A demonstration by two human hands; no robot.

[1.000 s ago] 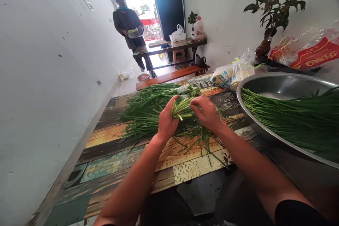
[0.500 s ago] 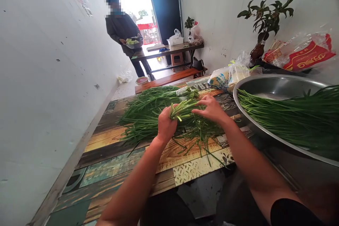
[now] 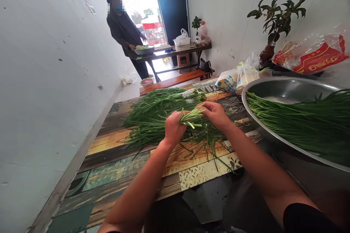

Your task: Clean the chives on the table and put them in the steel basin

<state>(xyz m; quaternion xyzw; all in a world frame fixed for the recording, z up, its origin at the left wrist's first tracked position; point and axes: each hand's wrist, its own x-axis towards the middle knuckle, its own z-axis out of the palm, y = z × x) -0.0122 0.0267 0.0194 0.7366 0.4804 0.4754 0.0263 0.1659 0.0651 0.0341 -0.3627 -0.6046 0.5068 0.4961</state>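
Observation:
A bunch of garlic chives (image 3: 192, 117) is wrapped in my left hand (image 3: 175, 127), pale stem ends pointing right and green leaves trailing left over the table. My right hand (image 3: 216, 115) pinches at the tips of those stems, thumb and fingers together. Behind the hands lies a larger bundle of chives (image 3: 161, 99), tied with a whitish band (image 3: 189, 95). Loose chive scraps (image 3: 209, 142) are scattered on the table below my right hand. To the right, long chives (image 3: 295, 123) fill part of a large steel basin (image 3: 284, 84).
The wood-patterned table (image 3: 115, 185) reaches towards a bench (image 3: 175, 80). Plastic-bagged goods (image 3: 232, 80), a potted plant (image 3: 275, 18) and a red package (image 3: 319, 56) stand behind the basin. A person (image 3: 124, 32) is at the far table with a metal bowl (image 3: 144, 51).
My right thumb and fingers have closed in on the stem ends. My left hand has shifted slightly right. The person in the background has lowered the bowl onto the far table.

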